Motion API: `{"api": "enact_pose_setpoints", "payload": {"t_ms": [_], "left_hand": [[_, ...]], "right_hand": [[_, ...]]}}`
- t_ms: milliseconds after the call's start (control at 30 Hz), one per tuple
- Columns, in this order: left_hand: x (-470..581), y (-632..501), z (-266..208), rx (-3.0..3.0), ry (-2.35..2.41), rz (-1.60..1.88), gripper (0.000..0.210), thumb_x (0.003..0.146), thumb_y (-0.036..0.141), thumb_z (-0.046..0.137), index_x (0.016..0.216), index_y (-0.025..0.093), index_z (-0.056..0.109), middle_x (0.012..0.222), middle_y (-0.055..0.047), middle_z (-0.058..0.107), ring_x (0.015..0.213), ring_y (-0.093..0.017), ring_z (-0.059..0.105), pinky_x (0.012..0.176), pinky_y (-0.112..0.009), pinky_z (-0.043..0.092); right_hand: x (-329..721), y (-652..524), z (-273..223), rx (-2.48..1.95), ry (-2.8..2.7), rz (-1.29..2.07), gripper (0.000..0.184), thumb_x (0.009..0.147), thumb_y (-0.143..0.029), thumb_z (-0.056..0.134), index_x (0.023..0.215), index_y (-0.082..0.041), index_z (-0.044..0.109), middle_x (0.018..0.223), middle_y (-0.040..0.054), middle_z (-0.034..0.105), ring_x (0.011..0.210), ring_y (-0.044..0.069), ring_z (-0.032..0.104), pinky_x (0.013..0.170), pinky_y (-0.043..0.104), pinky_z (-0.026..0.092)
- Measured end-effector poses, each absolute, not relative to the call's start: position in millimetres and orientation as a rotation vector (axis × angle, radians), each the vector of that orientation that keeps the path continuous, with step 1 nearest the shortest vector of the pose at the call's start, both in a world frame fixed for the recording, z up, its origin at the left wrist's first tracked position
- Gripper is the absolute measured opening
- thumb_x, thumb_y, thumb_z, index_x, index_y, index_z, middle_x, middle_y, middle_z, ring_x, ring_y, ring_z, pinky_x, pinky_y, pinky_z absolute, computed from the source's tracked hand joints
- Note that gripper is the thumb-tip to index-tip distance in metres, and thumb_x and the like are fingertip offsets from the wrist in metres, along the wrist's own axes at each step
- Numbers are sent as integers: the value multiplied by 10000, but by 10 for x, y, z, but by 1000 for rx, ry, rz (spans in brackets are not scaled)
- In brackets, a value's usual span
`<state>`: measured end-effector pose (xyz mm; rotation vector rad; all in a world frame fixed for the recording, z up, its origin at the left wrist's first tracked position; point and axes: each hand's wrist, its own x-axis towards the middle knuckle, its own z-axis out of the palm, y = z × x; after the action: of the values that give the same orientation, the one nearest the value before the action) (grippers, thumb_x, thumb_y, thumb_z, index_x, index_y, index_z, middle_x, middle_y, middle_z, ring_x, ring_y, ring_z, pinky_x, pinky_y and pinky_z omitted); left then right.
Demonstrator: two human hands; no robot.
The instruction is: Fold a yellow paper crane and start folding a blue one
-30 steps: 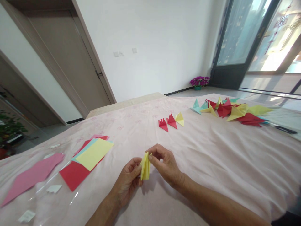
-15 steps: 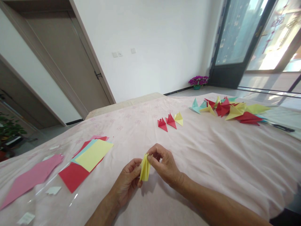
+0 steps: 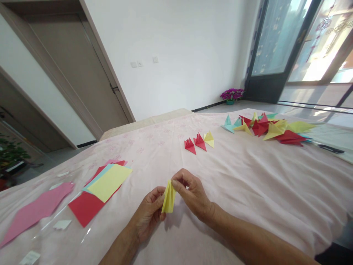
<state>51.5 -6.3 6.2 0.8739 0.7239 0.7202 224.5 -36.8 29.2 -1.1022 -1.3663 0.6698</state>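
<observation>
at lower centre of the frame, the left hand [image 3: 149, 211] pinches the folded yellow paper [image 3: 168, 201] along its left side; the right hand [image 3: 194, 191] nips its top tip. this looks like shaping a fold, and the next move seems to call for a firm left hold and careful creasing. paper birds [image 3: 200, 142] sit near centre, paper sheets [image 3: 110, 183] at left. part of the left hand is hidden behind the paper; its inner layers are hard to make out.

- two hands [image 3: 193, 189], toward the near edge of the table [image 3: 242, 184]
- one folded yellow paper [image 3: 169, 198]
- two red birds [image 3: 189, 146], one yellow bird [image 3: 209, 140], nearer the far edge
- one bird pile [image 3: 260, 127] toward the far right corner, overlapping, uncountable
</observation>
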Motion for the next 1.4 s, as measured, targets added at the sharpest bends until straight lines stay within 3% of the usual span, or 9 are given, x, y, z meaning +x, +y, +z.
{"api": "enact_pose_setpoints", "payload": {"t_ms": [200, 500, 867, 1133, 1267, 1400], "left_hand": [[514, -64, 81, 806, 756, 748, 324, 721, 272, 827, 968, 140, 665, 682, 41, 540, 466, -14, 479, 421, -114, 468], [533, -76, 78, 809, 737, 848, 282, 758, 282, 800, 959, 154, 651, 746, 27, 598, 527, -28, 536, 467, -124, 492], [548, -80, 54, 855, 745, 907, 300, 730, 287, 819, 926, 149, 639, 763, 24, 603, 547, -34, 532, 478, -133, 485], [522, -73, 38, 855, 857, 1067, 510, 673, 295, 850, 1099, 205, 584, 770, 60, 578, 580, -49, 563, 473, -124, 453], [507, -36, 31, 904, 911, 1117, 559, 670, 320, 847, 1145, 192, 580, 773, 42, 615, 606, -74, 590, 510, -147, 457], [466, 51, 15, 905, 949, 1244, 522, 684, 312, 834, 1132, 189, 595, 912, -13, 684, 778, -116, 656, 691, -198, 518]], "right_hand": [[2264, -342, 260, -1009, -1187, 929, 267, 931, -368, 470, 979, -189, 662, 773, 17, 613, 661, 136, 588, 539, 232, 463], [2255, -354, 284, -1104, -1262, 818, 134, 798, -278, 626, 873, -182, 681, 747, 13, 643, 645, 130, 557, 582, 246, 463], [2246, -350, 295, -1077, -1188, 910, 132, 812, -271, 588, 816, -173, 676, 694, -4, 633, 604, 115, 558, 563, 230, 458], [2296, -324, 268, -1078, -1247, 915, 294, 887, -378, 532, 1077, -185, 644, 790, 6, 611, 672, 128, 574, 552, 224, 454], [2289, -292, 244, -1190, -1327, 825, 230, 804, -250, 580, 1007, -183, 666, 717, -19, 584, 632, 114, 531, 562, 219, 427], [2274, -263, 214, -1283, -1401, 805, 272, 753, -160, 541, 999, -177, 656, 664, -42, 568, 589, 106, 512, 567, 219, 412]]}}
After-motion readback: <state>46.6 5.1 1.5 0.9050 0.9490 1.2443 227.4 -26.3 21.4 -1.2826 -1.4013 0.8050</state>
